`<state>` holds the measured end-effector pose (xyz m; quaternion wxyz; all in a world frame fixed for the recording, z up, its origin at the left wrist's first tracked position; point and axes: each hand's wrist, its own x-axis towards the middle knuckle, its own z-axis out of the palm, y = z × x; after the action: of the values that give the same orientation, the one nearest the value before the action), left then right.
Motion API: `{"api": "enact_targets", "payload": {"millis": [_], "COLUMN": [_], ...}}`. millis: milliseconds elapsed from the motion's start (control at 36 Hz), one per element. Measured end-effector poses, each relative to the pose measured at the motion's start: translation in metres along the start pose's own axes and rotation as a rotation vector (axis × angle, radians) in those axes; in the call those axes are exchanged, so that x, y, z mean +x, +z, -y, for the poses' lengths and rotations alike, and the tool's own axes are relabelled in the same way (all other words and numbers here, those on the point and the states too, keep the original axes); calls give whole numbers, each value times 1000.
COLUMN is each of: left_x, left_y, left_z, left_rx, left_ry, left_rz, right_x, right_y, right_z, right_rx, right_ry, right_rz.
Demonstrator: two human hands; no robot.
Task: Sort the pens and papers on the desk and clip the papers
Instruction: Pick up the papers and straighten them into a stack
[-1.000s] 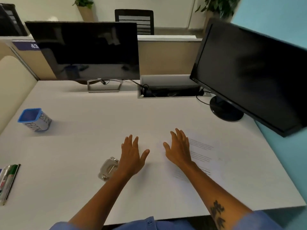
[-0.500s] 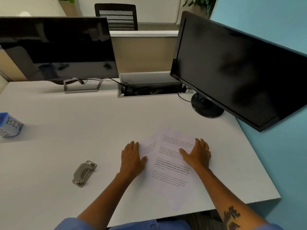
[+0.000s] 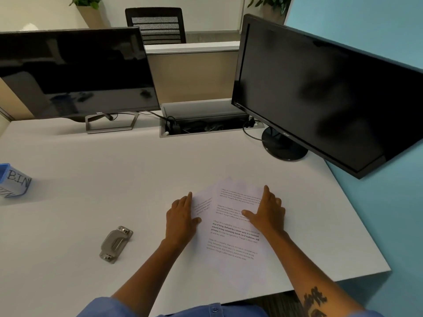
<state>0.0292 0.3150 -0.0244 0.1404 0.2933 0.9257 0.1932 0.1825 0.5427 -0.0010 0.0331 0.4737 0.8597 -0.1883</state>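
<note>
So we've got both hands down flat on the white printed paper sheets (image 3: 231,227), which lie fanned out a bit near the front edge of the pale grey desk (image 3: 114,170), toward its right side. Our left hand (image 3: 182,219) has straight fingers pressing on the left edge of the sheets, thumb out over the paper. Our right hand (image 3: 266,215) is spread flat on the right part of the top sheet, thumb pointing left across the text. Neither hand is curled around anything, both just pressing.

We count at least two overlapping sheets, maybe three; the white-on-pale desk makes the edges hard to tell apart.

The grey metal clip (image 3: 116,244) sits on the desk to the left of our left hand, apart from the papers and not touched. Further left, at the frame edge, is the blue-rimmed white cup marked "BIN" (image 3: 13,181), only partly in view.

At the back, a black flat monitor on a silver frame stand (image 3: 75,74) is on the left, a bigger black monitor on a round base (image 3: 320,92) on the right, with an open cable tray (image 3: 206,124) set into the desk between them.
</note>
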Motion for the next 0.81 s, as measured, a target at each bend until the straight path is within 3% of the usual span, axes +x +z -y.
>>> {"api": "enact_targets", "payload": {"millis": [194, 306, 472, 611, 806], "left_x": [-4, -5, -6, -4, 1], "left_y": [5, 10, 7, -3, -9], "left_z": [-5, -10, -16, -23, -20], "left_rx": [-98, -265, -624, -757, -834], "left_ry": [43, -62, -206, -296, -320], "left_rz": [-72, -37, -80, -79, -57], "right_x": [-5, -7, -6, 0, 6], "right_y": [7, 9, 5, -5, -15], "right_z": [2, 4, 6, 5, 4], "right_rx": [11, 68, 368, 539, 336], "right_ry": [-15, -21, 42, 77, 18], "right_rz": [-23, -27, 5, 100, 112]}}
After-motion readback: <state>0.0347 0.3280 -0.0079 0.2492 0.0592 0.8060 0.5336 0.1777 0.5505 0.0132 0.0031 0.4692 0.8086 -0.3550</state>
